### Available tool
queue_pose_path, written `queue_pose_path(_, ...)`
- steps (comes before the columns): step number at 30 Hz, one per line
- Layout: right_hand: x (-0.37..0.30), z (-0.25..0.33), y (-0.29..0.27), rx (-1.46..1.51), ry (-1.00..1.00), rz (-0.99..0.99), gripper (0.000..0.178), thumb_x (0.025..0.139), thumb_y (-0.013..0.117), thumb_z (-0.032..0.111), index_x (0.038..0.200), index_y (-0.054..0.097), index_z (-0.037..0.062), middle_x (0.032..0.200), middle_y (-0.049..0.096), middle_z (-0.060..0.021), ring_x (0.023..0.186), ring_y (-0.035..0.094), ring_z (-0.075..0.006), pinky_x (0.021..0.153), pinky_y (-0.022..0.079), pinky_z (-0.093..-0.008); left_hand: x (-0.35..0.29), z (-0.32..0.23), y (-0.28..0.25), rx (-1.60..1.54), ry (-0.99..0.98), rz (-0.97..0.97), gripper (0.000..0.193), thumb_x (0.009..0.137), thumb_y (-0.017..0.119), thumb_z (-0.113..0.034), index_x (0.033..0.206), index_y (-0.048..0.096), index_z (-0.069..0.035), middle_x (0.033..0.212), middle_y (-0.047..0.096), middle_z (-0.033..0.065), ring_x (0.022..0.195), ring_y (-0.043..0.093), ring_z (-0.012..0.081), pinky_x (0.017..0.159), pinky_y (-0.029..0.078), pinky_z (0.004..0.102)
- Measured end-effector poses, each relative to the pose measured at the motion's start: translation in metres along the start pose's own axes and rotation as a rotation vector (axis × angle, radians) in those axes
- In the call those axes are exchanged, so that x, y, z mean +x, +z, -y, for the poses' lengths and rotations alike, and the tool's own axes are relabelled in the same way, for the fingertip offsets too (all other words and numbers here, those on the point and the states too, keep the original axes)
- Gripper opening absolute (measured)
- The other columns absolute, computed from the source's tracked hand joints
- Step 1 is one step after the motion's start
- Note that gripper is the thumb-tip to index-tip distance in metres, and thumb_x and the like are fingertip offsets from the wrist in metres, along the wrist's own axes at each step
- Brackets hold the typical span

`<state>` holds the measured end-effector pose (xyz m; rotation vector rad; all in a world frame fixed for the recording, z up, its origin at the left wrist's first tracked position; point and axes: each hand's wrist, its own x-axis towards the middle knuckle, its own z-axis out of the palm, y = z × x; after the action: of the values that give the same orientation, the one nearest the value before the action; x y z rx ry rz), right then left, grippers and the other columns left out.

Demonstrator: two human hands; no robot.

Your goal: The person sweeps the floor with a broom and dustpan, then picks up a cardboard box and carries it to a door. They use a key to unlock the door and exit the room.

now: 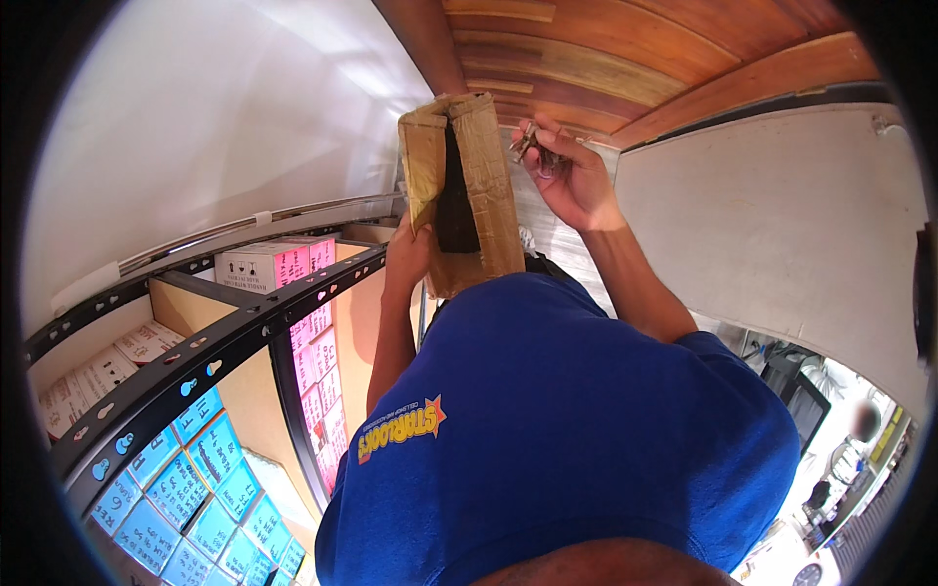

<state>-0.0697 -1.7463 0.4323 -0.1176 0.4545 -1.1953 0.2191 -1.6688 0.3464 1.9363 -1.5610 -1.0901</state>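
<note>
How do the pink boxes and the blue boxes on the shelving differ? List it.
The pink boxes fill the end face of the black rack; the blue boxes fill its long side. Pink ones stack in a narrow column; blue ones spread in rows. Both are small labelled cartons, untouched by either hand.

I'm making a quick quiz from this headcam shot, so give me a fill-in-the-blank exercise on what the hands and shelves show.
1. The left hand holds up a taped ____ box.
2. The right hand grips a small metal item to the ____ of that box.
3. The shirt is ____.
4. On the metal rack, small boxes beside the light blue ones are ____.

Missing words: cardboard; right; blue; pink
</note>
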Motion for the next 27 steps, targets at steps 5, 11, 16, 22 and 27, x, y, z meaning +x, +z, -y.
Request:
queue_pose_path(5,0.004,-0.003,-0.004,-0.09,-0.002,-0.038,0.024,0.099,0.063,0.002,0.123,0.061,0.0017,0.123,0.065,-0.014,0.101,0.064,-0.0182,0.084,0.058,-0.0288,0.0,0.004,0.001,-0.007,0.031,-0.006,0.045,0.096,0.055,-0.019,0.138,0.059,-0.006,0.125,0.068,0.0253,0.117,0.064,0.0431,0.099,0.049,0.047)
queue_pose_path(11,0.004,-0.003,-0.003,-0.157,-0.001,-0.095,0.035,0.104,0.054,0.009,0.137,0.054,-0.0033,0.133,0.062,-0.0208,0.118,0.064,-0.0257,0.097,0.057,-0.034,-0.001,0.006,0.001,0.026,0.027,-0.025,0.044,0.097,0.054,-0.019,0.138,0.058,-0.005,0.123,0.068,0.0259,0.115,0.064,0.0432,0.099,0.049,0.0473)
queue_pose_path(16,-0.006,0.005,0.007,-0.002,0.133,0.082,0.061,0.095,0.046,0.007,0.153,0.036,-0.0064,0.149,0.048,-0.0292,0.138,0.05,-0.0391,0.113,0.047,-0.0445,0.0,0.006,0.002,0.015,0.006,-0.004,0.044,0.096,0.054,-0.02,0.138,0.058,-0.005,0.12,0.069,0.0265,0.113,0.065,0.044,0.097,0.05,0.0475)
queue_pose_path(22,-0.007,0.009,0.029,0.01,0.142,0.349,0.079,0.084,0.054,0.004,0.158,0.029,-0.004,0.155,0.04,-0.0307,0.147,0.038,-0.0407,0.122,0.036,-0.0489,-0.001,0.003,-0.001,0.047,-0.009,0.023,0.045,0.097,0.053,-0.022,0.139,0.057,-0.007,0.117,0.069,0.0268,0.112,0.065,0.0451,0.096,0.05,0.0495)
queue_pose_path(27,-0.003,0.009,0.044,-0.166,0.073,0.398,0.057,0.095,0.055,-0.002,0.15,0.042,-0.0026,0.152,0.046,-0.0265,0.142,0.047,-0.0372,0.118,0.043,-0.0415,-0.004,0.003,-0.002,0.045,-0.01,0.005,0.044,0.097,0.052,-0.024,0.138,0.056,-0.007,0.118,0.068,0.0276,0.114,0.064,0.0469,0.097,0.049,0.051)
